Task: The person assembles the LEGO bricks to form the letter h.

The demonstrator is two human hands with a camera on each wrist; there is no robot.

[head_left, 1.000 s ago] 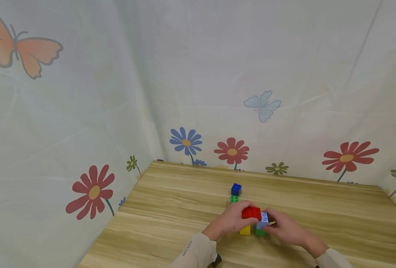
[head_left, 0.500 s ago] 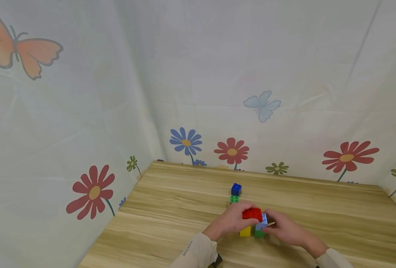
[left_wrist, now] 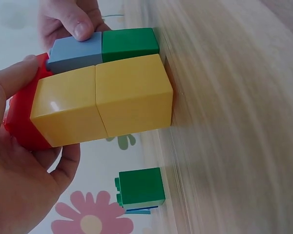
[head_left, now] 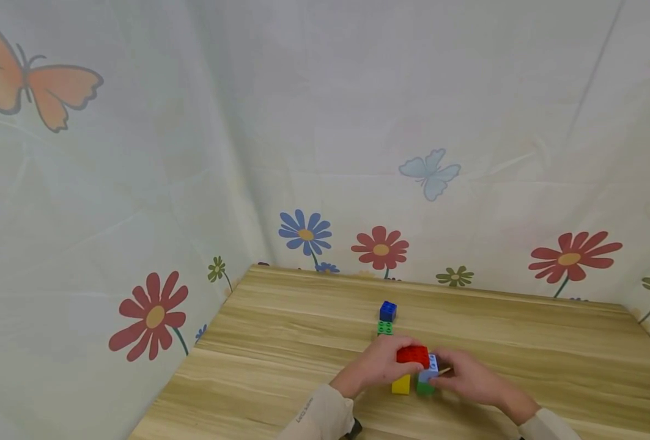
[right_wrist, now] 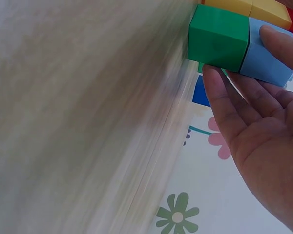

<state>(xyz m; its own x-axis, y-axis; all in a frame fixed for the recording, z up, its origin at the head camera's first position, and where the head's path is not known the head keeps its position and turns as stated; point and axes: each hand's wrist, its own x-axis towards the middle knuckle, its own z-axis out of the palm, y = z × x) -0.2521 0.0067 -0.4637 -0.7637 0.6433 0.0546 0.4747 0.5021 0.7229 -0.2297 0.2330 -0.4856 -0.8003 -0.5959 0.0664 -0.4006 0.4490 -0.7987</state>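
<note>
My left hand point(head_left: 376, 366) grips a red brick point(head_left: 413, 355) that sits across the top of two stacked yellow bricks point(left_wrist: 102, 102). Beside that stack, my right hand point(head_left: 470, 376) pinches a light blue brick point(head_left: 428, 368) between thumb and fingers. The light blue brick stands on a green brick point(right_wrist: 219, 38). In the left wrist view the red brick's end lies close to the light blue brick's studs; whether they are joined I cannot tell. The left palm hides part of the red brick.
Behind the left hand another green brick point(head_left: 384, 327) and a dark blue brick point(head_left: 387, 311) stand on the wooden table point(head_left: 297, 318). A pale curtain point(head_left: 325, 122) printed with flowers and butterflies closes off the back and left side.
Both hands and the two brick stacks have shifted slightly toward the person. Both hands keep hold of their bricks; the dark blue brick and the green brick behind have not moved.
</note>
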